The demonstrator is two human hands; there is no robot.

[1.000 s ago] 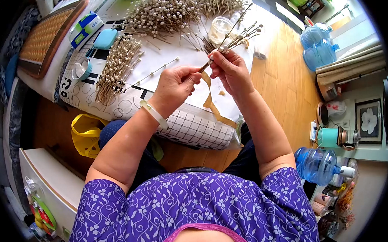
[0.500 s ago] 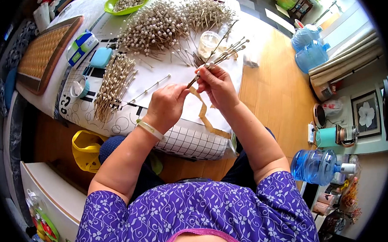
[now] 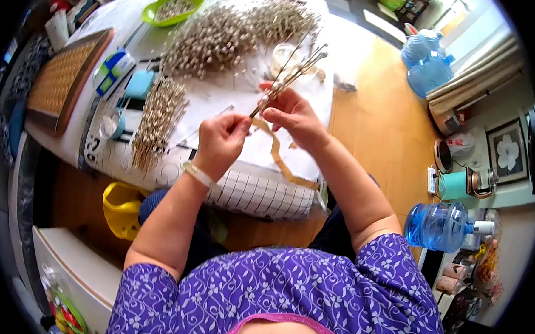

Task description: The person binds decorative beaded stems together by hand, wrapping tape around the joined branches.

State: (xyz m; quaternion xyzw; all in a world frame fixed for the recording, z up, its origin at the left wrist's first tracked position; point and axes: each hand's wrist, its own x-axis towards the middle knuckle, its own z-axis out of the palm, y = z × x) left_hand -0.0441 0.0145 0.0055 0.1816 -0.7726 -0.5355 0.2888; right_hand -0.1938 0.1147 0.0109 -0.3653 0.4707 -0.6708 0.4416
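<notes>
My left hand (image 3: pixel 221 139) is closed on the lower end of a small bunch of budded stems (image 3: pixel 299 68), whose tips point up and right. Around the middle of the bunch, my right hand (image 3: pixel 292 112) has its thumb and fingers curved, the fingers partly behind the stems. A strip of brown tape (image 3: pixel 276 154) hangs from the bunch near my left hand down to the table's front edge. One loose stem (image 3: pixel 209 123) lies beyond my left hand. A pile of white-budded stems (image 3: pixel 160 121) is to the left, and a larger pile (image 3: pixel 211 41) lies at the back.
A round tub (image 3: pixel 286 57) stands behind the bunch. On the table's left are a blue case (image 3: pixel 140 85), a small cup (image 3: pixel 111 126) and a wipes pack (image 3: pixel 115 71). A green bowl (image 3: pixel 174 8) is at the back. Below are a yellow basket (image 3: pixel 121 212) and a water bottle (image 3: pixel 434 227).
Both hands and the bunch have shifted left and lower in view. My right hand's fingers have loosened from their pinch around the stems. The view has tilted, showing the green bowl.
</notes>
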